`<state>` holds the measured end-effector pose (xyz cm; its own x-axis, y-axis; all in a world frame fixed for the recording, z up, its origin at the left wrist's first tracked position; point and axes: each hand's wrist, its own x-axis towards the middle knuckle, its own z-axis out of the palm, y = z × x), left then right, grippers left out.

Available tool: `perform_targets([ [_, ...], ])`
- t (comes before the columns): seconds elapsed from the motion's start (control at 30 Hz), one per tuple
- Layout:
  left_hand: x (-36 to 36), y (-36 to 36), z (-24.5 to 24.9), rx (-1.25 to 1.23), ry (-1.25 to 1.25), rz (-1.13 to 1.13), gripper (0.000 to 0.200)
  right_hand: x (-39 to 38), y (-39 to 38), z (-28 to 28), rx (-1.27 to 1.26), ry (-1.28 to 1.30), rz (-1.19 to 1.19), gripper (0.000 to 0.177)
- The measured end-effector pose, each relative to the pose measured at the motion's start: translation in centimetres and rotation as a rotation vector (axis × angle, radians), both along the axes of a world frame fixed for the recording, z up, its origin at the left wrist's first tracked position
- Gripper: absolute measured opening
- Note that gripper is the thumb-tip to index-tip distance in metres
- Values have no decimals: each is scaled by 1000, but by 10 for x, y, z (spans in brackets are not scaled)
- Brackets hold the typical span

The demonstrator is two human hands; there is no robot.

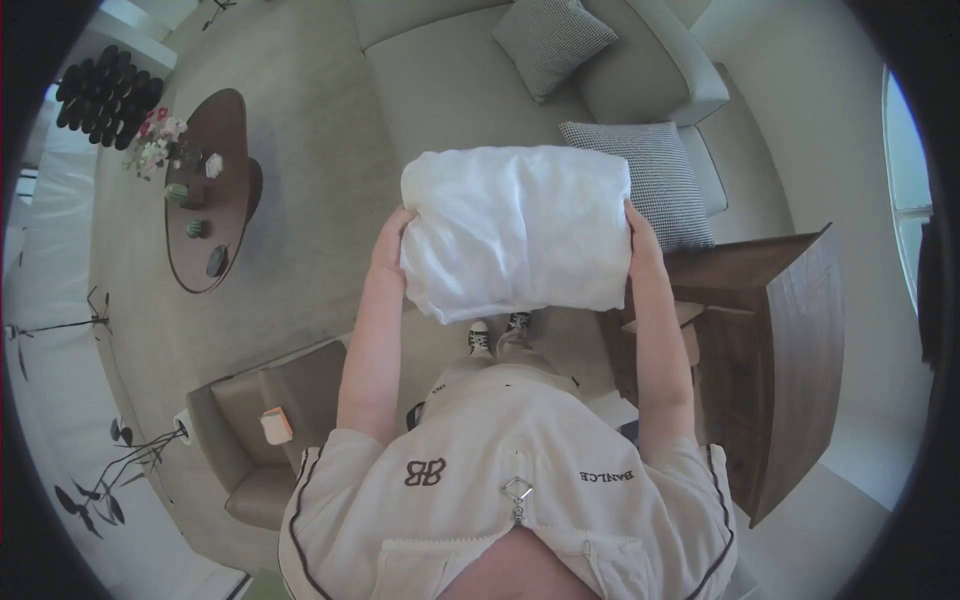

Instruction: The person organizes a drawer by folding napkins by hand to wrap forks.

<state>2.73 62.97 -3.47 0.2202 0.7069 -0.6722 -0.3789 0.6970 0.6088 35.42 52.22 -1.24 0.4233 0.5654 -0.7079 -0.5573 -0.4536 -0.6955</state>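
A thick, rolled or folded bundle of shiny white fabric (516, 232) is held up in front of me at arm's length. My left hand (393, 238) presses against its left end, the fingers partly hidden behind the cloth. At the opposite end my right hand (643, 240) grips the bundle, its fingers also mostly out of sight. Both arms are stretched out and the bundle hangs between the hands, above my shoes (480, 338).
Ahead stands a grey sofa (460, 90) with checked cushions (645, 180). To the right is a dark wooden cabinet (800, 350). On the left are an oval coffee table (222, 130) with flowers (155, 145), a brown armchair (235, 410) and a plant (120, 470).
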Motion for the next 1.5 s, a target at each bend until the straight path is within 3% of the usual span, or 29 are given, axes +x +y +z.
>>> perform_targets([
  [0.1,-8,10,-40,52,108,-107,26,4,-2,-36,-38,-86,71,35],
  [0.27,-19,12,-101,-40,269,-176,16,-6,1,-79,-147,-137,144,32],
  [0.5,-11,43,-118,-98,284,-127,24,7,47,-109,-176,-183,242,33],
  [0.8,-14,47,-138,-125,392,-137,22,5,60,-121,-278,-132,234,38],
  [0.9,-7,39,-139,-120,381,-49,15,10,59,-127,-311,-138,243,38],
  [1.0,3,31,-112,-99,344,38,13,20,60,-131,-335,-610,396,26],
  [1.07,6,20,-84,-12,292,69,16,34,57,-139,-458,-1114,551,50],
  [1.1,6,14,-71,8,285,78,17,41,55,-142,-485,-1234,593,58],
  [1.2,2,-2,-30,29,250,113,28,59,53,-150,-755,-1329,949,82],
  [1.3,-13,-8,7,-20,291,297,31,83,57,-168,-806,-1386,952,78],
  [1.4,-50,-12,16,-7,342,437,40,123,58,-188,-582,-1618,684,46],
  [1.5,-83,-9,12,29,376,487,39,143,64,-163,-662,-1442,741,16],
])
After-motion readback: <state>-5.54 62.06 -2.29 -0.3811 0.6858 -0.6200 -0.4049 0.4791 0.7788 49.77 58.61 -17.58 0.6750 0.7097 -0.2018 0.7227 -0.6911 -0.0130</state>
